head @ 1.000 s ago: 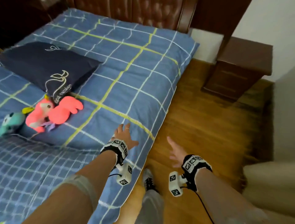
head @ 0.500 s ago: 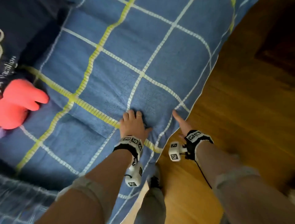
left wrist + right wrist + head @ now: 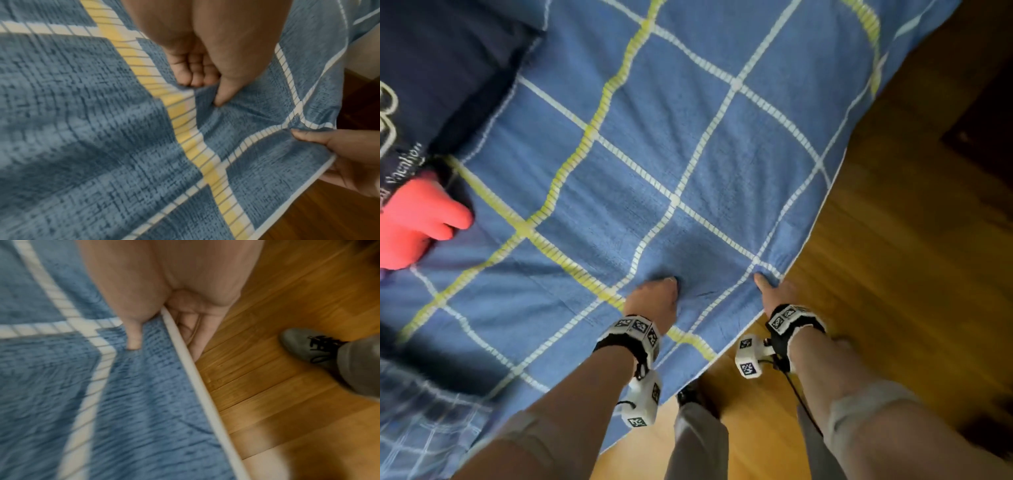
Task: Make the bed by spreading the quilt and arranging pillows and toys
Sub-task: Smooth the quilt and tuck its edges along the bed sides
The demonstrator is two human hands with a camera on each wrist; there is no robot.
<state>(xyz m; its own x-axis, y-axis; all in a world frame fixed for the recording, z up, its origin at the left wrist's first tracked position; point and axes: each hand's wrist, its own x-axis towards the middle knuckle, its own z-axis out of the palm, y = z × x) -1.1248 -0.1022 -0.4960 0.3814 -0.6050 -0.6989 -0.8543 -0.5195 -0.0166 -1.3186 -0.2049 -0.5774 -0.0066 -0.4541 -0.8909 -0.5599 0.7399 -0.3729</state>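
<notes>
The left hand (image 3: 654,298) is bunching a fold of the blue checked fabric quilt (image 3: 688,154) in curled fingers, while the right hand (image 3: 774,291) beside it is pinching the white-piped edge, thumb on top, probably for pulling it flat.

pink toy (image 3: 412,224) far left, pillow (image 3: 431,85) behind

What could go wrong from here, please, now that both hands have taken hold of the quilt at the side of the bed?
The pink toy lies on the quilt, so a hard tug may roll it or shift the dark pillow. The left hand bunches cloth away from the edge while the right hand pinches the hem, so the pull may go uneven and crease. The quilt's edge hangs by a shoe; stepping on it seems possible.
</notes>
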